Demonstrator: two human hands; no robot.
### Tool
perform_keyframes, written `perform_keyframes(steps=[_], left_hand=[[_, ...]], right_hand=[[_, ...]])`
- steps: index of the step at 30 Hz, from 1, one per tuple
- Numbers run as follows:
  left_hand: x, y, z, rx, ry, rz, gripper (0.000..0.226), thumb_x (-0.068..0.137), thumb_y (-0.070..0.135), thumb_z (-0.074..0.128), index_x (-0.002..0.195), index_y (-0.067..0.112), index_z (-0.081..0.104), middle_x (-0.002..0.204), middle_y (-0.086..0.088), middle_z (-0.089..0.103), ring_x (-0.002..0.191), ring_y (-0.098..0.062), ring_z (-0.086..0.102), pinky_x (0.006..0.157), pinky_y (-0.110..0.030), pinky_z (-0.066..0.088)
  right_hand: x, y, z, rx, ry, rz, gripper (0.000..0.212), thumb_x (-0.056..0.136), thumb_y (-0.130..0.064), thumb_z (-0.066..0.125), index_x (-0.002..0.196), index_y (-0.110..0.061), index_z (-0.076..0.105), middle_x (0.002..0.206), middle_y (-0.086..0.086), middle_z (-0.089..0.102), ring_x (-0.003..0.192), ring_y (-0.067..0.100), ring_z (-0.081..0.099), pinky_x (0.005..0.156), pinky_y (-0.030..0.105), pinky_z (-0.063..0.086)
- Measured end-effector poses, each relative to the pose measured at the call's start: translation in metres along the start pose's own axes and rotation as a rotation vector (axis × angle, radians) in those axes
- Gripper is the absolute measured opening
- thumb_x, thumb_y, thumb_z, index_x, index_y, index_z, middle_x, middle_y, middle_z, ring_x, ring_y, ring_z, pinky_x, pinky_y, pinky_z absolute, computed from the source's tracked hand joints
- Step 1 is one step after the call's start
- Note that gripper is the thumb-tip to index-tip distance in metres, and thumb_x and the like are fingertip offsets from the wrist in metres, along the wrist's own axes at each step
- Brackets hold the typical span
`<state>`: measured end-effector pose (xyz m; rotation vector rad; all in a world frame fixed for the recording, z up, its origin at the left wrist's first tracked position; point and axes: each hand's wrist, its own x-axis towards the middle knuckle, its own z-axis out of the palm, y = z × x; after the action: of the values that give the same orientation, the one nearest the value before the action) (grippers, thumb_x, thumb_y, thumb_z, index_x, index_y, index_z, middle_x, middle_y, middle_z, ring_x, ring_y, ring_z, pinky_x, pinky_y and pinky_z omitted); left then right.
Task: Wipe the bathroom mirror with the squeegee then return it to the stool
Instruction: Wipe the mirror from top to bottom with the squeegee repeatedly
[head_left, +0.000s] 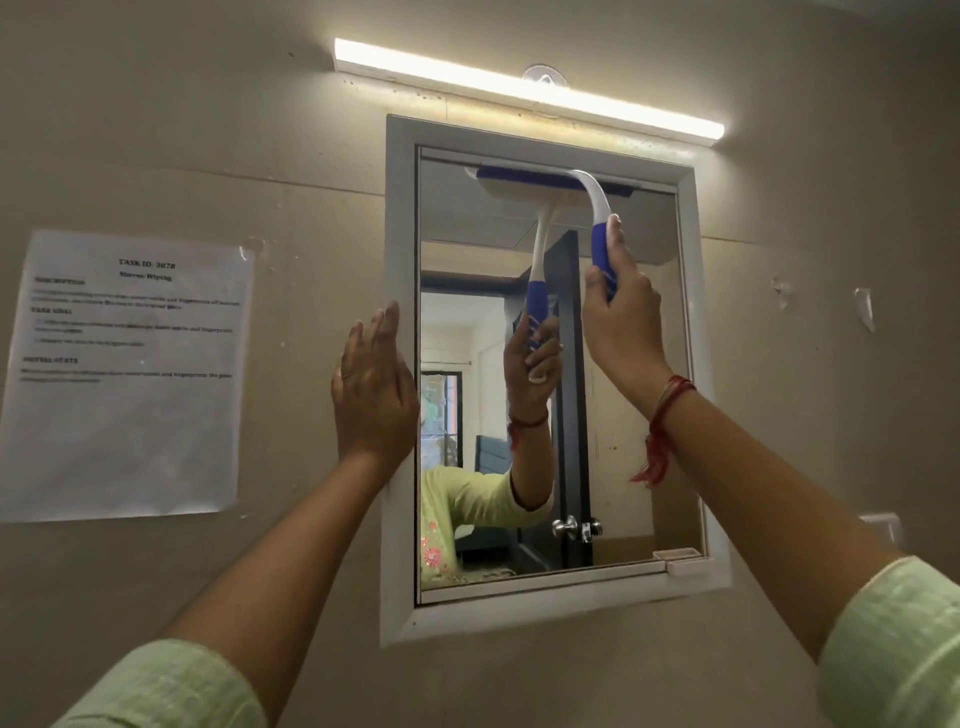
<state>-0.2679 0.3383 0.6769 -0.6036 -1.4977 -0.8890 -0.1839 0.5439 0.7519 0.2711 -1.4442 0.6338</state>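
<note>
The small print on the paper notice (124, 374) taped to the wall at left is too blurred to read. The right hand (621, 317) covers the lower end of the squeegee (592, 208) handle. Both sleeves run off the near edge.

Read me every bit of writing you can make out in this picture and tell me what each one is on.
All of it is on the paper sheet taped to the wall left of the mirror:
"TASK ID: 3078" (last digits uncertain), top heading.
"Mirror-Wiping", line under it.
"DESCRIPTION", "TASK GOAL", "INITIAL STATE": bold section headings, blurred, so these are likely readings.
The body lines under each heading are too blurred to read.
No writing shows on the squeegee or the light bar.
</note>
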Motion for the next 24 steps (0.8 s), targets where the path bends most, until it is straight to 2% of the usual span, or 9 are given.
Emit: perform_keyframes(steps=[4, 6, 10, 13, 15, 18, 21, 24], left_hand=[[0.000, 0.000, 0.000, -0.006, -0.004, -0.002, 0.049, 0.094, 0.025, 0.026, 0.144, 0.024, 0.025, 0.148, -0.006, 0.036, 0.142, -0.026, 0.020, 0.111, -0.052, 0.023], [0.000, 0.000, 0.000, -0.006, -0.009, -0.006, 0.050, 0.094, 0.025, 0.026, 0.144, 0.024, 0.024, 0.149, -0.006, 0.035, 0.142, -0.027, 0.020, 0.111, -0.052, 0.023], [0.000, 0.000, 0.000, -0.011, -0.007, -0.006, 0.050, 0.094, 0.024, 0.026, 0.144, 0.024, 0.025, 0.148, -0.006, 0.037, 0.142, -0.027, 0.020, 0.110, -0.051, 0.023], [0.000, -0.001, 0.001, -0.016, 0.002, -0.010, 0.049, 0.094, 0.024, 0.026, 0.144, 0.024, 0.025, 0.148, -0.006, 0.037, 0.142, -0.028, 0.020, 0.111, -0.051, 0.023], [0.000, -0.001, 0.002, -0.014, 0.004, -0.009, 0.049, 0.094, 0.025, 0.026, 0.144, 0.025, 0.025, 0.148, -0.006, 0.037, 0.142, -0.028, 0.021, 0.111, -0.051, 0.022], [0.000, -0.002, 0.002, -0.014, 0.000, -0.009, 0.050, 0.094, 0.025, 0.026, 0.144, 0.026, 0.024, 0.148, -0.005, 0.036, 0.142, -0.027, 0.020, 0.111, -0.050, 0.022], [0.000, -0.002, 0.002, -0.024, 0.000, -0.004, 0.050, 0.094, 0.025, 0.026, 0.144, 0.026, 0.023, 0.148, -0.005, 0.036, 0.142, -0.026, 0.020, 0.111, -0.049, 0.022], [0.000, -0.002, 0.002, -0.024, 0.003, -0.003, 0.050, 0.094, 0.024, 0.026, 0.144, 0.026, 0.024, 0.148, -0.005, 0.037, 0.142, -0.026, 0.021, 0.111, -0.048, 0.022]], right_hand=[[-0.011, -0.001, -0.003, -0.095, -0.007, 0.002, 0.052, 0.099, -0.021, 0.037, 0.145, -0.025, 0.016, 0.065, -0.017, 0.042, 0.052, 0.004, 0.048, 0.044, -0.001, 0.035], [-0.025, 0.002, -0.006, -0.131, -0.025, -0.009, 0.052, 0.099, -0.022, 0.036, 0.145, -0.028, 0.013, 0.063, -0.014, 0.041, 0.051, 0.003, 0.045, 0.042, 0.004, 0.035], [-0.036, 0.005, -0.013, -0.169, -0.070, -0.045, 0.053, 0.099, -0.022, 0.035, 0.145, -0.030, 0.010, 0.063, -0.009, 0.040, 0.053, 0.004, 0.043, 0.049, 0.013, 0.033], [-0.010, -0.004, -0.011, -0.167, -0.052, -0.028, 0.052, 0.099, -0.020, 0.036, 0.146, -0.022, 0.014, 0.066, -0.010, 0.044, 0.055, 0.003, 0.046, 0.052, 0.012, 0.038], [-0.002, -0.009, -0.007, -0.136, -0.045, -0.010, 0.051, 0.099, -0.020, 0.037, 0.146, -0.020, 0.016, 0.072, -0.009, 0.048, 0.056, 0.002, 0.048, 0.053, 0.006, 0.038], [-0.020, -0.006, -0.007, -0.165, -0.050, -0.007, 0.052, 0.099, -0.023, 0.035, 0.146, -0.027, 0.012, 0.065, -0.010, 0.043, 0.052, 0.003, 0.045, 0.044, 0.007, 0.033], [-0.056, 0.006, -0.015, -0.172, -0.086, 0.009, 0.054, 0.099, -0.025, 0.033, 0.143, -0.037, 0.004, 0.072, 0.002, 0.048, 0.054, 0.004, 0.043, 0.048, 0.010, 0.029], [-0.068, 0.011, -0.017, -0.185, -0.093, 0.005, 0.054, 0.099, -0.026, 0.033, 0.144, -0.036, 0.005, 0.077, 0.006, 0.049, 0.057, 0.004, 0.042, 0.050, 0.013, 0.030]])
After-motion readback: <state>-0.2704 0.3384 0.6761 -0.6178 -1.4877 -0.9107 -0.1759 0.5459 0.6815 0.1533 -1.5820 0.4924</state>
